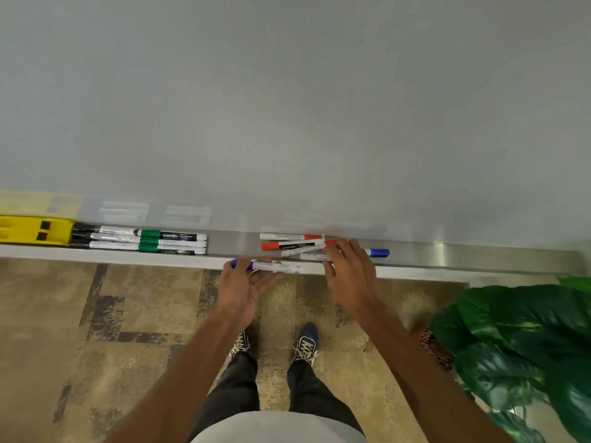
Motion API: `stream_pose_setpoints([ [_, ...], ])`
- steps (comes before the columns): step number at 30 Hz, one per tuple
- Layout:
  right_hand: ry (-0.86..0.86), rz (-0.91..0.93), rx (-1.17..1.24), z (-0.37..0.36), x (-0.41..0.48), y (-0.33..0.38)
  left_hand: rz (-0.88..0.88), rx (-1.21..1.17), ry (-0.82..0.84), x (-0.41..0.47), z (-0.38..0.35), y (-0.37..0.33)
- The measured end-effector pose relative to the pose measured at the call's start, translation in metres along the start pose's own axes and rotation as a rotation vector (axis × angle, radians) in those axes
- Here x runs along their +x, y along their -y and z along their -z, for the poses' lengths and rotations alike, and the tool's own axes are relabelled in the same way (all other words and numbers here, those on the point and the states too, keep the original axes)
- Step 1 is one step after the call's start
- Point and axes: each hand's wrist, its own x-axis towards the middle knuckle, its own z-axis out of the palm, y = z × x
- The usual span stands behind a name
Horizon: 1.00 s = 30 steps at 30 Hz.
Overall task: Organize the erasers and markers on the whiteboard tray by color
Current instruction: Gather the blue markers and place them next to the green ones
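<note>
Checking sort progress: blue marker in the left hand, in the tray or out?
Out. The blue marker is held in the left hand at the front lip of the tray, not lying in it.

Eraser (35,230) lies left of the markers (140,240) on the tray (447,255)

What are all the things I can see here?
eraser: one, yellow, tray's far left
black markers: three, beside the eraser
green markers: three, right of the black ones
red markers: about three, mid-tray, jumbled
blue markers: two; one on tray, one held
tray: one, silver, under the whiteboard
plant: one, green, lower right
shoes: two, dark, on the carpet
hands: left holds a blue marker; right open over the jumble
</note>
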Motion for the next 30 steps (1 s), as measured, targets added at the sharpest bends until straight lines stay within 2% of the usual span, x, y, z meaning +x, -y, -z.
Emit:
stream_pose_setpoints([
  [8,0.090,0.097,-0.078,0.000,0.007,-0.016,-0.027,0.171,0.037,-0.019,-0.015,0.029],
  [19,0.145,0.201,-0.120,0.006,0.014,-0.021,-0.032,0.202,0.019,-0.025,-0.026,0.045],
  [23,0.127,0.195,-0.087,0.006,0.008,-0.026,-0.022,0.206,0.025,-0.026,-0.029,0.049],
  [30,0.156,0.160,-0.183,0.010,0.005,-0.032,-0.004,0.230,0.031,-0.027,-0.036,0.057],
])
